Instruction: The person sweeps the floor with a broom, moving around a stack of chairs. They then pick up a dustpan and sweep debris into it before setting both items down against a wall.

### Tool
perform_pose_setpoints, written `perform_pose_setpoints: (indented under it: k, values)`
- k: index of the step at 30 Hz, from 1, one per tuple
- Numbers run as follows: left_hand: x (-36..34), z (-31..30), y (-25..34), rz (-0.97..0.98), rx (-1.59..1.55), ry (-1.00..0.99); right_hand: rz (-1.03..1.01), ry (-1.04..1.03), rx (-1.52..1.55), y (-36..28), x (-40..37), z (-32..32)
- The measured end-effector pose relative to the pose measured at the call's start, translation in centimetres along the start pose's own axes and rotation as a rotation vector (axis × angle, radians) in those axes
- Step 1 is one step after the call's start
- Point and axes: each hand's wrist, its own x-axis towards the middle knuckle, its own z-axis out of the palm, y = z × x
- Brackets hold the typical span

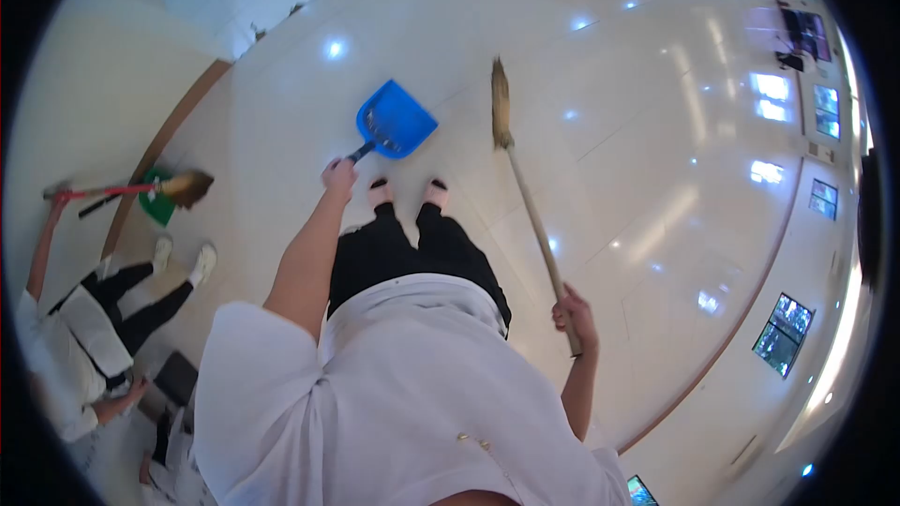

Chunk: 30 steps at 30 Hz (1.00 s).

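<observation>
A straight-lipped blue dustpan point(398, 126), dark bits point(377, 118) inside it, is ahead of the person's feet point(380, 194), nearer the floor's point(450, 28) left edge than its right; whether it touches is unclear. The left hand point(338, 178) clasps its handle point(362, 151), apparently keeping it face-up; the right hand point(577, 319) grips the broom point(502, 108) near its pole's point(534, 215) end, probably for reach. Leftward, a co-worker point(98, 333) holds another broom point(190, 188).

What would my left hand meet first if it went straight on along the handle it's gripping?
Following that dark handle, your left hand would most likely meet the wide blue pan first; how high the pan sits above the floor is hard to judge.
</observation>
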Motion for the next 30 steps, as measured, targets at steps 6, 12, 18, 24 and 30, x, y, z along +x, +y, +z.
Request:
perform_pose_setpoints:
  k: [6, 12, 18, 24, 30]
  values:
    - [-3.2, -3.5, 5.2, 0.101, 0.108, -0.103, 0.098, 0.073, 0.26, 2.8, 5.2, 0.8]
    - [-4.1, -5.0, 9.5, 0.107, 0.044, -0.074, 0.328, -0.008, 0.696, 3.2, 11.9, -1.2]
    - [-4.4, -2.9, 9.8, 0.023, -0.103, 0.005, 0.312, -0.019, 1.063, 2.0, 16.6, -2.8]
    - [-3.0, 1.7, 7.5, -0.009, -0.303, -0.08, 0.317, 0.154, 1.402, -7.9, 24.2, -9.9]
    - [-7.2, 8.7, 11.5, 0.075, -0.345, 0.119, 0.588, 0.331, 1.958, -20.2, 28.0, -18.4]
